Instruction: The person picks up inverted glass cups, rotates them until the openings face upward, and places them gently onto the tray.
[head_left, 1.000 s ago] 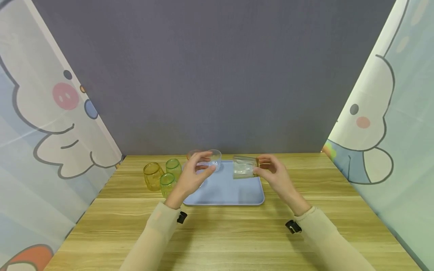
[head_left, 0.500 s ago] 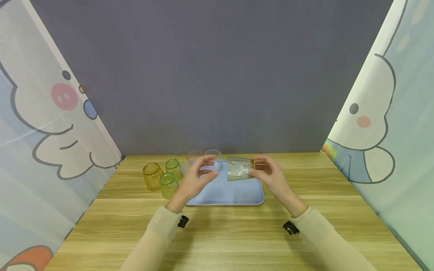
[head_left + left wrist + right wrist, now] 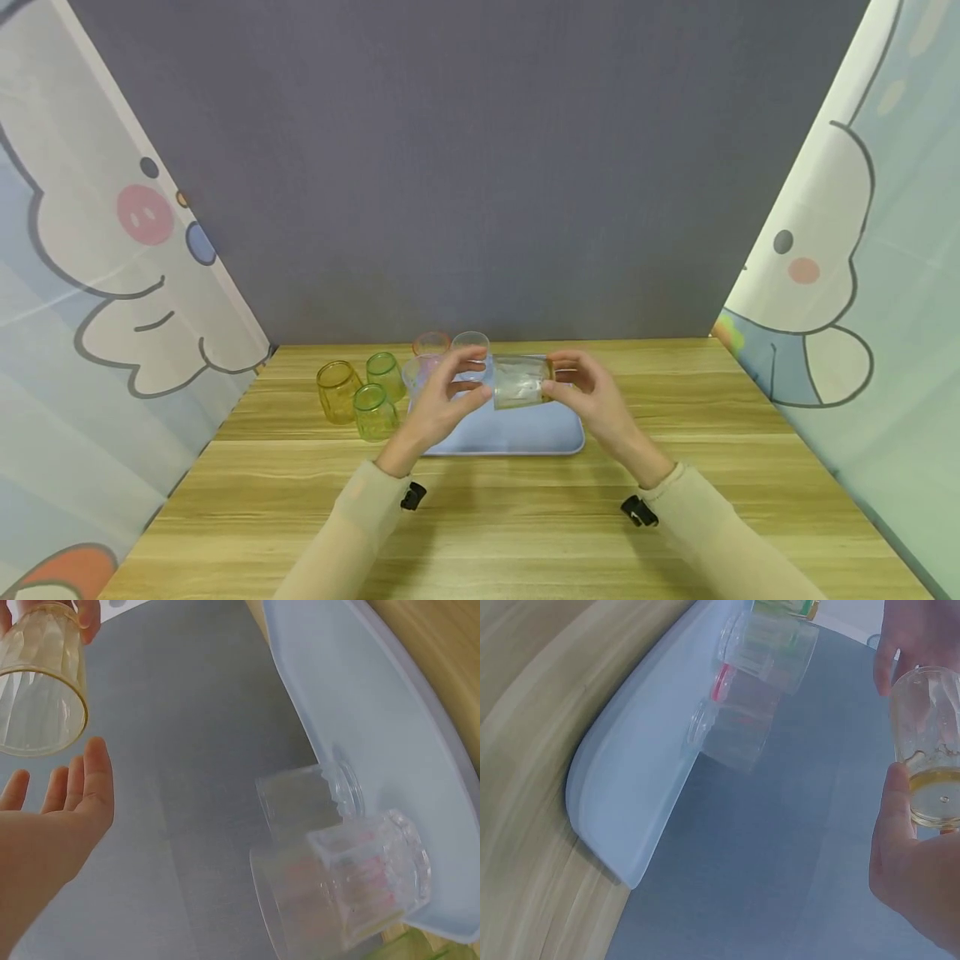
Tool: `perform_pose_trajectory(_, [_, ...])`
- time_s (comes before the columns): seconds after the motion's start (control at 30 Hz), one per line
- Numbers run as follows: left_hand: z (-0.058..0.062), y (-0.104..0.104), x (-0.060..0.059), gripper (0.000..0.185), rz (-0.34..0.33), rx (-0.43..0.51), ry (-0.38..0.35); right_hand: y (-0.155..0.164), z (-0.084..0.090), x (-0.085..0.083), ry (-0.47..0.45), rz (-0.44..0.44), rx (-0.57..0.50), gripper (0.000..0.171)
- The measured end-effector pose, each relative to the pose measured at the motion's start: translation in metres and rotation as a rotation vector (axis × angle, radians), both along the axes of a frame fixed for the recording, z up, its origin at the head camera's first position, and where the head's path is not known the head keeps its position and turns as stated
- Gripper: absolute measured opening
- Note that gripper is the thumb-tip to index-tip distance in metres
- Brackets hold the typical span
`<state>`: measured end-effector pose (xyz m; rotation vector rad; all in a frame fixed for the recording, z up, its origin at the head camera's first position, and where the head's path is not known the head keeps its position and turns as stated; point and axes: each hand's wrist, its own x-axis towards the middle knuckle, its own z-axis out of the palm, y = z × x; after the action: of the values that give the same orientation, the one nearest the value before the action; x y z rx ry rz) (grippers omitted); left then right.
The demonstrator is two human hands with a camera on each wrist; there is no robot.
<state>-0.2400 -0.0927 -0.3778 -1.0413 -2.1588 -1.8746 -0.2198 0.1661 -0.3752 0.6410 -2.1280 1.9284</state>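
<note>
Two hands meet above the blue tray (image 3: 525, 433): the right hand (image 3: 592, 400) pinches a pale yellow glass (image 3: 519, 383) by its base, tipped sideways in the air, while the left hand (image 3: 442, 404), fingers loosely spread, holds nothing just beside its rim.

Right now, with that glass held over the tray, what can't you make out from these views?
- Head view: whether the left hand touches the pale yellow glass; its fingers overlap the rim.
- Head view: how many cups stand at the blue tray's back left; the left hand covers part.
- Right wrist view: the right hand is cut off by the frame edge.
- Left wrist view: the cups are blurred.
</note>
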Motion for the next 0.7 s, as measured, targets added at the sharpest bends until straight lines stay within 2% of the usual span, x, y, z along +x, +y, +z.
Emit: perform_pose_trajectory(0.7, [-0.0005,0.0066,0.0027,0.061,-0.027,0.045,-0.015,-0.0076,-0.0027,0.0001,-0.013,0.056,-0.067,0.038])
